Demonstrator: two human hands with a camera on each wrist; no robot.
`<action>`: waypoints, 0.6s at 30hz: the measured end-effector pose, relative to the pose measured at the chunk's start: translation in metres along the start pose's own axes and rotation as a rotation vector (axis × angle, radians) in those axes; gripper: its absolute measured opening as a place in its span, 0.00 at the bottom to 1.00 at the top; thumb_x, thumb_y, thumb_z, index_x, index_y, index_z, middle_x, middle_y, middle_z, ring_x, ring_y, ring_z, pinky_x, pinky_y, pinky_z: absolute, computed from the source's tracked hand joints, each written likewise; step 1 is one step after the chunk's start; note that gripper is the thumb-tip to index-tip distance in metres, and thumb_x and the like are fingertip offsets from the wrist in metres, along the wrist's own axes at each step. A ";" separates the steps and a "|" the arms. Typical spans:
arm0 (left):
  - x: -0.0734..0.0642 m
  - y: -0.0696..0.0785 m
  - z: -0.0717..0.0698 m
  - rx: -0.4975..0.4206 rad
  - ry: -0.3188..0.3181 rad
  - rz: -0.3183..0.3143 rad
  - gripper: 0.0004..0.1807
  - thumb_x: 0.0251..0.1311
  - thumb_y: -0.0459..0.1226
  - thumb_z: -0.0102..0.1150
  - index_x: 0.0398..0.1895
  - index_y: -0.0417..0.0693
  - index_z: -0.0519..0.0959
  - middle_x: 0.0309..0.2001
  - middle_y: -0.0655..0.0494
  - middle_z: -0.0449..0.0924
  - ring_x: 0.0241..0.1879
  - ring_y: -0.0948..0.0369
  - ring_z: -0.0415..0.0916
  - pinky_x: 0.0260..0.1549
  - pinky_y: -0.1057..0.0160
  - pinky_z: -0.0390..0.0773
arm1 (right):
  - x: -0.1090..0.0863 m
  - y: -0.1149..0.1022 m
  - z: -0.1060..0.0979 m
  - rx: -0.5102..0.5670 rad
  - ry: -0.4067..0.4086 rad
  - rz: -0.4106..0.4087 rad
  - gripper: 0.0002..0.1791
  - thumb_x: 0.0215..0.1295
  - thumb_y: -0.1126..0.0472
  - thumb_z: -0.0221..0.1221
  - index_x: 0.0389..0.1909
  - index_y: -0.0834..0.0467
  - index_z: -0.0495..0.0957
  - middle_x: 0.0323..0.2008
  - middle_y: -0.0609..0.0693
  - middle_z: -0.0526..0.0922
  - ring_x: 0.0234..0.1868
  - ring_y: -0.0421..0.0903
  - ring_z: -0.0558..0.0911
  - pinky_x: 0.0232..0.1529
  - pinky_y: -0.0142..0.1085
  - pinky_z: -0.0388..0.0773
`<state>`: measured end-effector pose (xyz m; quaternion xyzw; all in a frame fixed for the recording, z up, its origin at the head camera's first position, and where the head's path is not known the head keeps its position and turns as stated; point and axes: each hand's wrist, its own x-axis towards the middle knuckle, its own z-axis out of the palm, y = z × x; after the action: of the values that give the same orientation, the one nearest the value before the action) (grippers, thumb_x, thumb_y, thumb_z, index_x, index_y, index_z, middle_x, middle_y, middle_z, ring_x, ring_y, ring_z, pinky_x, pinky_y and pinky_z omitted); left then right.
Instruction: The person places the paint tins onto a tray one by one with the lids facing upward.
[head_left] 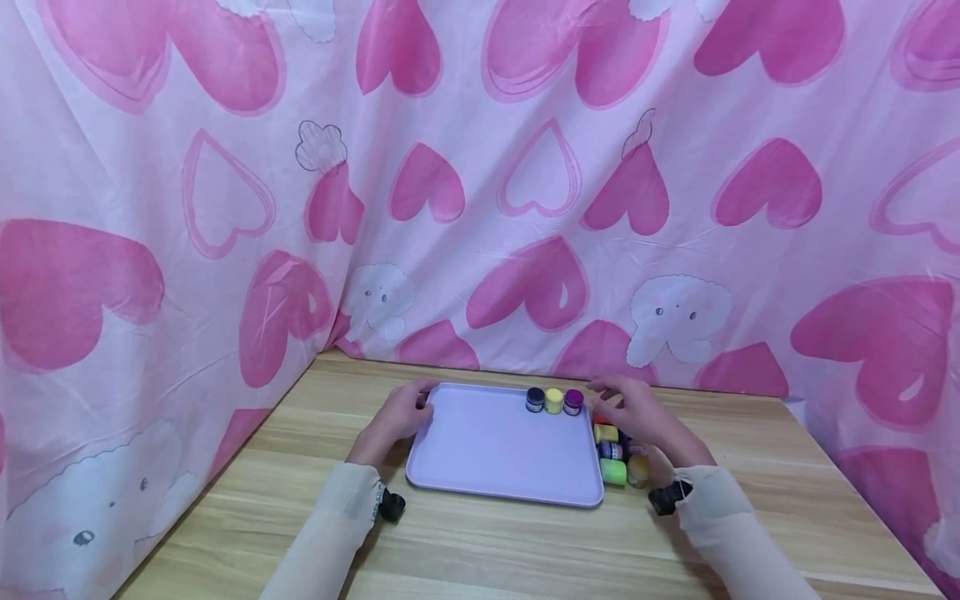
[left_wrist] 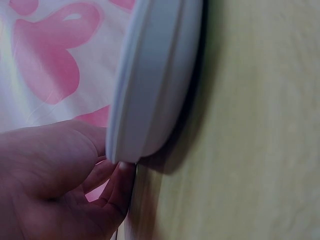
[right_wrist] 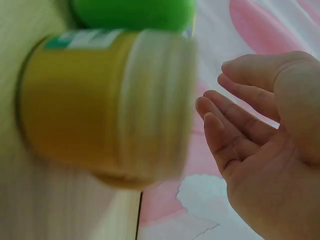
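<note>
A pale lilac tray (head_left: 502, 458) lies on the wooden table. My left hand (head_left: 401, 412) grips its left edge near the far corner; in the left wrist view thumb and fingers meet the tray's rim (left_wrist: 150, 100). Along the tray's far right side stand a black-lidded jar (head_left: 535, 400), a yellow jar (head_left: 553, 402) and a purple-lidded jar (head_left: 573, 402). Just right of these, my right hand (head_left: 637, 410) hovers with loosely bent fingers, holding nothing. Beneath it, several small jars stand beside the tray, including a green jar (head_left: 612, 472) and a golden-yellow jar (right_wrist: 70, 105).
Pink heart-patterned cloth (head_left: 525, 250) hangs behind and along both sides of the table (head_left: 465, 550). Among the jars right of the tray are a yellow one (head_left: 606, 433) and a dark blue one (head_left: 611, 451), partly hidden by the right hand and arm.
</note>
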<state>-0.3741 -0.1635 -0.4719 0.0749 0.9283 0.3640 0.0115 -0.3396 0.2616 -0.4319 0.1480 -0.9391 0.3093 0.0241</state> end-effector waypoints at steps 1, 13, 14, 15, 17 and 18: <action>0.000 0.000 0.000 -0.001 -0.001 -0.002 0.29 0.76 0.32 0.59 0.79 0.47 0.72 0.73 0.42 0.78 0.66 0.47 0.80 0.70 0.43 0.81 | -0.001 0.002 0.000 0.004 -0.003 0.014 0.20 0.79 0.58 0.64 0.67 0.57 0.82 0.63 0.57 0.86 0.60 0.56 0.85 0.58 0.52 0.90; 0.002 -0.002 0.001 0.011 0.007 0.011 0.29 0.75 0.31 0.59 0.78 0.46 0.74 0.72 0.42 0.79 0.66 0.47 0.81 0.70 0.44 0.82 | -0.005 0.018 0.001 0.012 -0.044 0.109 0.23 0.80 0.56 0.63 0.70 0.57 0.80 0.62 0.58 0.84 0.56 0.54 0.84 0.57 0.50 0.90; 0.003 -0.002 0.002 0.010 0.005 0.008 0.29 0.75 0.31 0.60 0.78 0.46 0.74 0.72 0.42 0.79 0.66 0.47 0.81 0.70 0.44 0.82 | -0.005 0.019 0.002 0.016 -0.045 0.106 0.23 0.80 0.56 0.63 0.70 0.57 0.80 0.62 0.58 0.85 0.57 0.54 0.84 0.57 0.50 0.90; 0.003 -0.002 0.002 0.009 0.003 0.005 0.29 0.75 0.31 0.60 0.78 0.46 0.74 0.72 0.43 0.79 0.66 0.48 0.81 0.70 0.44 0.82 | -0.005 0.020 0.002 0.025 -0.053 0.109 0.23 0.80 0.56 0.63 0.70 0.58 0.80 0.61 0.57 0.85 0.56 0.54 0.84 0.57 0.50 0.90; 0.004 -0.003 0.002 0.012 0.002 0.003 0.29 0.75 0.31 0.60 0.78 0.47 0.74 0.72 0.43 0.79 0.65 0.48 0.81 0.70 0.44 0.82 | -0.004 0.023 0.003 0.036 -0.061 0.099 0.22 0.79 0.57 0.63 0.69 0.60 0.80 0.59 0.58 0.86 0.56 0.54 0.85 0.57 0.49 0.90; 0.004 -0.003 0.002 0.012 0.001 0.004 0.29 0.75 0.31 0.60 0.78 0.47 0.74 0.72 0.43 0.79 0.65 0.48 0.81 0.69 0.44 0.82 | -0.004 0.023 0.003 0.042 -0.066 0.095 0.22 0.79 0.57 0.63 0.68 0.61 0.81 0.58 0.57 0.87 0.56 0.54 0.85 0.57 0.49 0.90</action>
<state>-0.3780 -0.1637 -0.4748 0.0764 0.9304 0.3582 0.0098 -0.3420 0.2789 -0.4484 0.1140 -0.9387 0.3246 -0.0244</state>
